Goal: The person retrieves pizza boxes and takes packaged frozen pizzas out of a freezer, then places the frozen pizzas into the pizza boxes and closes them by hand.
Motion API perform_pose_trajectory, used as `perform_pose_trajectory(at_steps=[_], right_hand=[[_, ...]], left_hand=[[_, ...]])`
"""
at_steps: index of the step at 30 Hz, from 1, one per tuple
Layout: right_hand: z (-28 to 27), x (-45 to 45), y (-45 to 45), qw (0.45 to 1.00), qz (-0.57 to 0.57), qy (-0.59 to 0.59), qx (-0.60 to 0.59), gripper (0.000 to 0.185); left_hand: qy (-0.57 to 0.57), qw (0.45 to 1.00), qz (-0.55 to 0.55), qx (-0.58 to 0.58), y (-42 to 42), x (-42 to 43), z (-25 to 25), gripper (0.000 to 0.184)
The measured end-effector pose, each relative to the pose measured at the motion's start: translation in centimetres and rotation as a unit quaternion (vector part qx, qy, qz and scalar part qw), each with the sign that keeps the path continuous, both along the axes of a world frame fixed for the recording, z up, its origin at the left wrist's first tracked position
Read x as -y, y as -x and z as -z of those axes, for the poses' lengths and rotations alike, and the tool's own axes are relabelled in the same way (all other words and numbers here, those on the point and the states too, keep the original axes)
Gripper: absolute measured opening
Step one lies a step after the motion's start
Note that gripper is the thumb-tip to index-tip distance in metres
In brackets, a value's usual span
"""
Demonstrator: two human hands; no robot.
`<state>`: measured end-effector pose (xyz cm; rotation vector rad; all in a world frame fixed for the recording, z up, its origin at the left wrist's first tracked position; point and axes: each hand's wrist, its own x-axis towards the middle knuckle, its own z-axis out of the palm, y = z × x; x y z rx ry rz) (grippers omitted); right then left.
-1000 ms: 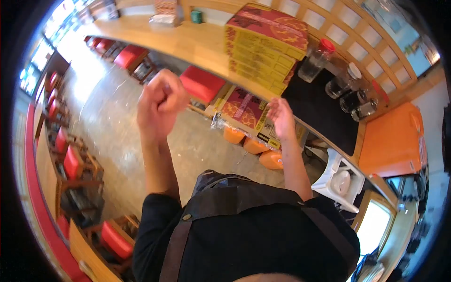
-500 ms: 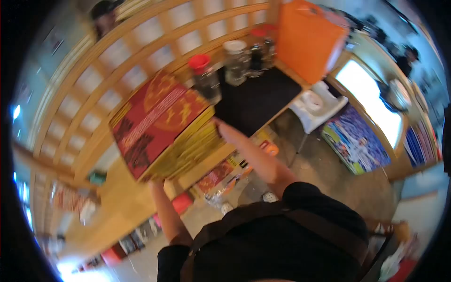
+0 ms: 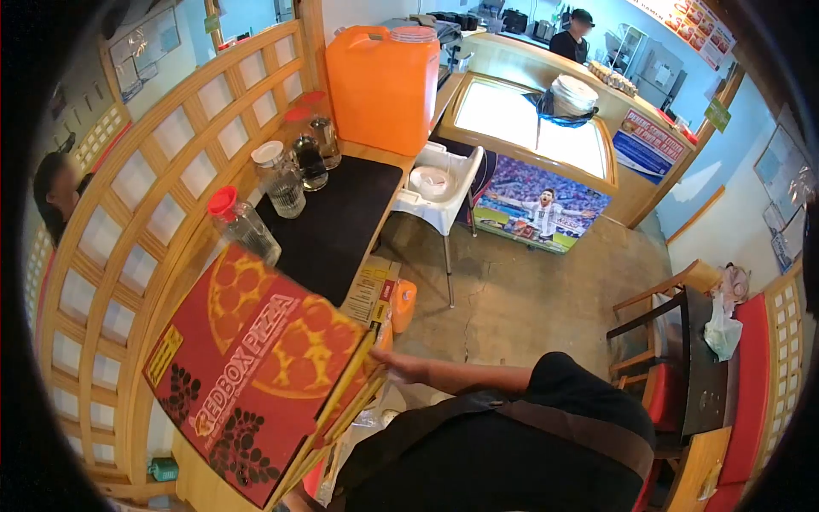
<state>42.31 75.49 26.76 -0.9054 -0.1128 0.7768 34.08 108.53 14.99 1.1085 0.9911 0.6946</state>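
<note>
A stack of flat red pizza boxes, printed with pizza pictures and lettering, is between my two hands, tilted over the wooden counter. My right hand grips the stack's near right edge, its fingers partly hidden by the cardboard. Down at the bottom corner, my left hand holds the other end; most of it is hidden under the boxes. Just beyond the stack stands a glass bottle with a red lid, on the counter next to a black mat.
Further along the counter are a white-lidded jar, red-lidded bottles and a large orange container. A white high chair stands beside it, before a display freezer. A wooden lattice borders the counter. Table and chairs are at right.
The view has turned toward the freezer and the right side of the room. The pizza boxes, still in both hands, now appear lower, with their printed top facing me more.
</note>
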Motion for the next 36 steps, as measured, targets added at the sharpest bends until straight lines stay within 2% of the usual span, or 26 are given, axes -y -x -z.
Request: perform_pose_trajectory(at_steps=[5, 8, 10, 11, 14, 19, 25, 28, 29, 32, 36], right_hand=[[1.9, 8.6, 3.9, 0.994, 0.081, 0.045, -0.06, 0.048], [-2.1, 15.8, 6.2, 0.989, 0.12, 0.086, 0.004, 0.044], [-2.9, 20.6, 7.8, 0.982, 0.134, 0.107, 0.085, 0.044], [-2.5, 22.1, 8.4, 0.978, 0.199, 0.052, -0.04, 0.045], [-2.0, 28.6, 9.9, 0.96, 0.255, 0.026, -0.114, 0.048], [-1.0, 36.9, 10.8, 0.923, 0.367, 0.081, -0.08, 0.057], [-0.6, 46.4, 6.8, 0.906, 0.384, 0.096, -0.15, 0.061], [1.3, 50.9, 1.6, 0.853, 0.488, 0.094, -0.161, 0.058], [1.5, 53.3, 0.1, 0.88, 0.434, 0.08, -0.174, 0.056], [-2.1, 58.0, -6.7, 0.855, 0.479, 0.124, -0.152, 0.054], [0.7, 65.2, -13.3, 0.851, 0.502, 0.119, -0.1, 0.053]], left_hand=[[-0.002, 1.0, 0.029, 0.002, 2.0, 4.9, -0.7, 0.036], [0.001, 0.998, 0.063, 0.008, 1.8, 9.4, -0.9, 0.036], [0.003, 0.996, 0.087, 0.012, 1.1, 12.8, -1.2, 0.035], [0.006, 0.995, 0.103, 0.013, 0.7, 14.4, -1.4, 0.035], [0.016, 0.988, 0.152, 0.017, -1.4, 20.2, -1.3, 0.034], [0.049, 0.973, 0.226, 0.007, -6.8, 31.1, -0.4, 0.033], [0.081, 0.943, 0.322, -0.011, -16.4, 43.6, 1.9, 0.032], [0.1, 0.928, 0.359, -0.007, -22.8, 49.9, 3.0, 0.031], [0.1, 0.923, 0.372, -0.01, -24.8, 51.7, 3.3, 0.031], [0.113, 0.912, 0.393, 0.003, -32.0, 57.9, 2.9, 0.031], [0.128, 0.899, 0.419, 0.021, -40.8, 65.8, 1.5, 0.03]])
